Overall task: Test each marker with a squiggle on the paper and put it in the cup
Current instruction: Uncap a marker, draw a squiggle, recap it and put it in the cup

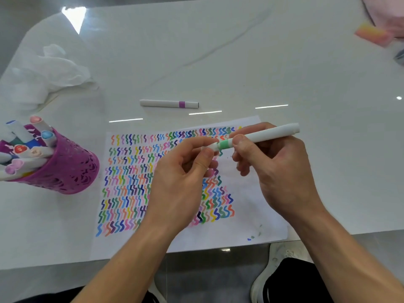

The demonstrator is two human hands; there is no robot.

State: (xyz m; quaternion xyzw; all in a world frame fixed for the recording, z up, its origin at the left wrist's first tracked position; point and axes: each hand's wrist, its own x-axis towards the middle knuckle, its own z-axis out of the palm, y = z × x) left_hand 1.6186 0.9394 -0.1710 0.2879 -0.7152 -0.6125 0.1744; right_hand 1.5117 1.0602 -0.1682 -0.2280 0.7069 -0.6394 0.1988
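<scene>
Marker (258, 134) w/ green band sits over paper (229, 232), held in both my hands: right hand (273, 169) fingers clamp the barrel, left hand (181, 178) fingers pinch its cap end. Purple cup (72, 169) far left on table (240, 62); a purple-band marker (169, 103) lies beyond the paper.

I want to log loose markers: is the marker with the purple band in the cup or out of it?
Out. The purple-band marker lies flat on the white table, beyond the paper, apart from the purple cup.
</scene>
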